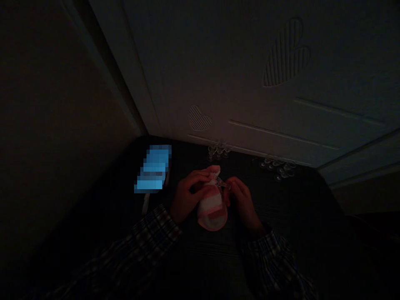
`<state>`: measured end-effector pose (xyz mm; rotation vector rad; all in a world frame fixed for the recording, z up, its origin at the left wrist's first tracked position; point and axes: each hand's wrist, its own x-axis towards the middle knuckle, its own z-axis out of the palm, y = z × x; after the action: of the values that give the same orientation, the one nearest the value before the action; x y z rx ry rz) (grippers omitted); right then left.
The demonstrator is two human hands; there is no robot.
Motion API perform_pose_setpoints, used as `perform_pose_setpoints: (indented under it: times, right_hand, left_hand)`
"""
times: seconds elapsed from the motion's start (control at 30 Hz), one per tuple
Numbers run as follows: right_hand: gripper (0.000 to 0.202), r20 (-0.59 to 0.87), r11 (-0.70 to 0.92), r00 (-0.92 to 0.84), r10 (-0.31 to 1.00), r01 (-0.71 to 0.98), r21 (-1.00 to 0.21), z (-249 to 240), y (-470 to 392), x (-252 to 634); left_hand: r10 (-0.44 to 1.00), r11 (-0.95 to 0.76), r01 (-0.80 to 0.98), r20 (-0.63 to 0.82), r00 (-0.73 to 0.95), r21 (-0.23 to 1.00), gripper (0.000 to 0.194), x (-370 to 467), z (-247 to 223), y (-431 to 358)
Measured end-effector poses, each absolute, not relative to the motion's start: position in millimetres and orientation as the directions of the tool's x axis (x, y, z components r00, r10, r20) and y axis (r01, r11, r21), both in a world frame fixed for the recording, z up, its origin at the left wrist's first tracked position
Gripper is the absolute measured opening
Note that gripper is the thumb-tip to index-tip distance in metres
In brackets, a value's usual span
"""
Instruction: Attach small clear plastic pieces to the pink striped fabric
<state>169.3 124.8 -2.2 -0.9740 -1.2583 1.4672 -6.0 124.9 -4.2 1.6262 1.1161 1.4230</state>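
Note:
In the dim light my left hand is closed around a pink and white cloth, whose lower part hangs in a rounded fold between my hands. A small clear stemmed glass lies sideways with its left end against the cloth and under my left fingers. My right hand pinches the glass at its right end. Shadow hides the exact grip of both hands. Behind the cloth stands a group of similar little stemmed glasses, and another group of glasses is farther right.
A dark tabletop carries everything. On the left a lit, blurred-out screen leans on a stand. A pale panel with raised ribbed hearts rises along the table's back edge, and a wall runs along the left.

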Motion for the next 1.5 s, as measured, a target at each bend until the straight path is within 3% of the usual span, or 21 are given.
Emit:
perform_pose_setpoints:
  times: [0.13,0.3,0.43,0.77,0.97,1.1,1.27,1.37,1.5]
  right_hand:
    - [0.032,-0.009,-0.027,-0.221,0.975,-0.080,-0.996,-4,124,169]
    - [0.021,0.036,0.019,-0.185,0.982,-0.093,-0.995,-2,122,165]
    - [0.033,0.061,0.037,-0.205,0.977,-0.122,-0.992,1,120,164]
    - [0.017,0.050,0.052,-0.153,0.987,0.014,-0.999,-3,120,167]
    - [0.040,0.029,0.048,-0.172,0.985,0.105,-0.993,-12,122,172]
    - [0.041,0.048,0.092,-0.210,0.976,0.202,-0.975,-8,120,171]
    - [0.022,0.050,0.067,-0.188,0.981,0.081,-0.995,0,118,165]
    - [0.028,0.046,0.043,-0.185,0.982,-0.023,-0.999,2,117,165]
    - [0.023,0.048,0.036,-0.180,0.982,-0.068,-0.997,3,118,167]
  left_hand:
    - [0.915,-0.403,0.160,0.398,0.061,0.901,0.008,-6,-3,124]
    - [0.934,-0.350,0.198,0.358,-0.006,0.916,0.008,-8,-5,126]
    - [0.935,-0.342,0.194,0.353,-0.023,0.919,0.006,-9,-5,127]
    - [0.901,-0.427,0.228,0.434,0.024,0.875,0.008,-6,-2,123]
    - [0.883,-0.469,0.195,0.458,0.101,0.861,0.008,-4,-2,120]
    - [0.900,-0.435,0.206,0.431,0.064,0.877,0.006,-4,-1,121]
    - [0.926,-0.366,0.180,0.376,-0.023,0.913,0.002,-5,-1,124]
    - [0.930,-0.356,0.151,0.365,-0.038,0.922,0.002,-6,-2,126]
    - [0.930,-0.360,0.166,0.368,-0.019,0.918,0.003,-5,-2,125]
